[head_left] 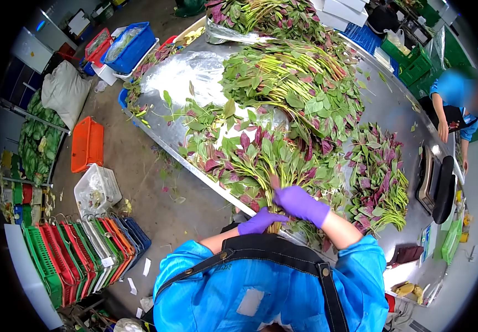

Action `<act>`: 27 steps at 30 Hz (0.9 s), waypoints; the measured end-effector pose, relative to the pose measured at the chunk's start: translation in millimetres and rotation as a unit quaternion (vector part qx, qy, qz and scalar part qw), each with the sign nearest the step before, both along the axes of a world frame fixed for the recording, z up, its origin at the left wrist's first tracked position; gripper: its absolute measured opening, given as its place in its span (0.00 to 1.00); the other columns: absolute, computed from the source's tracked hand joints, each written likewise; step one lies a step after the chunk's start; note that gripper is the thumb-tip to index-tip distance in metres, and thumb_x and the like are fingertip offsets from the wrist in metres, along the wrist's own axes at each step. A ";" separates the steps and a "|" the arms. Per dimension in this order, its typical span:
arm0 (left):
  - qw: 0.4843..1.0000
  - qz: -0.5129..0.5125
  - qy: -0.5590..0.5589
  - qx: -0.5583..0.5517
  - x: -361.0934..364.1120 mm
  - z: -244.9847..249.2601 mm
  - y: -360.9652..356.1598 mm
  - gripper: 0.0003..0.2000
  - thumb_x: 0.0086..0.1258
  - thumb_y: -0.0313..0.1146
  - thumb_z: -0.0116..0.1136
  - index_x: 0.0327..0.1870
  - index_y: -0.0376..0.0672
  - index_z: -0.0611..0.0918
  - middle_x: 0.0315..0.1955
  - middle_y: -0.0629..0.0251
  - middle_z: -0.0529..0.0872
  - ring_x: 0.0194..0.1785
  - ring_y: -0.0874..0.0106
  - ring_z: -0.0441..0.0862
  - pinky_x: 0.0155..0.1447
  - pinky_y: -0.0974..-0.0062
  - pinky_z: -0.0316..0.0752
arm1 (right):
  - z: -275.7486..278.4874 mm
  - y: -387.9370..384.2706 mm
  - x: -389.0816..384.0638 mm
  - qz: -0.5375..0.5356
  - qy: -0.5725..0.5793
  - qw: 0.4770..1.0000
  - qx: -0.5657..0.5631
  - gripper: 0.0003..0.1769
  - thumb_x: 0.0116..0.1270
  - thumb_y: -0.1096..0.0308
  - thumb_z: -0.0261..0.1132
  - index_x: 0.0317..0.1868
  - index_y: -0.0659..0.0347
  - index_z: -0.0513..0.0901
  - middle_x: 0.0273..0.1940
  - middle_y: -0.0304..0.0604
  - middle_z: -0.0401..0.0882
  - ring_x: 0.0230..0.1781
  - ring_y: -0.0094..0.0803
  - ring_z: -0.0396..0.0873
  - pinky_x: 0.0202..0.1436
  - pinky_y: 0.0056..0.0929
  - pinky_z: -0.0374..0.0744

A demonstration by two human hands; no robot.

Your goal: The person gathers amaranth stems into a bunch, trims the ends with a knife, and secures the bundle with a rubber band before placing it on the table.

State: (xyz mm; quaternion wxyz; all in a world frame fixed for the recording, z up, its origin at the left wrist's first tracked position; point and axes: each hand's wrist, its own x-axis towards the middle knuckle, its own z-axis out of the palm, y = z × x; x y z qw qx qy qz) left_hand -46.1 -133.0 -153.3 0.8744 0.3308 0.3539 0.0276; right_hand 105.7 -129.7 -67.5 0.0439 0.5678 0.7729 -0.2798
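My left hand (258,221), in a purple glove, is closed around the stem ends of a bunch of leafy greens (272,160) at the table's near edge. Just above and right of it, my right hand (301,203), also gloved in purple, is closed at the stems; something small and brownish shows at its fingertips, too blurred to name. The bunch's green and purple leaves fan out away from me. Beyond it lies a large pile of the same greens (299,83), and another heap (380,177) lies to the right.
Clear plastic film (181,77) lies on the metal table (161,130). A co-worker (460,99) stands at the right edge. An orange crate (87,145), a white basket (98,189) and stacked coloured crates (78,257) stand on the floor at left.
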 end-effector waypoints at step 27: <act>0.993 0.000 -0.059 0.103 42.6 97.2 12.0 0.13 0.61 0.27 0.57 0.45 0.34 0.75 0.36 0.65 0.80 0.39 0.75 0.78 0.44 0.78 0.73 | 50.3 -108.2 16.0 -0.411 0.344 0.840 0.080 0.58 0.45 0.55 0.74 0.70 0.57 0.46 0.68 0.53 0.49 0.67 0.46 0.56 0.67 0.35 0.60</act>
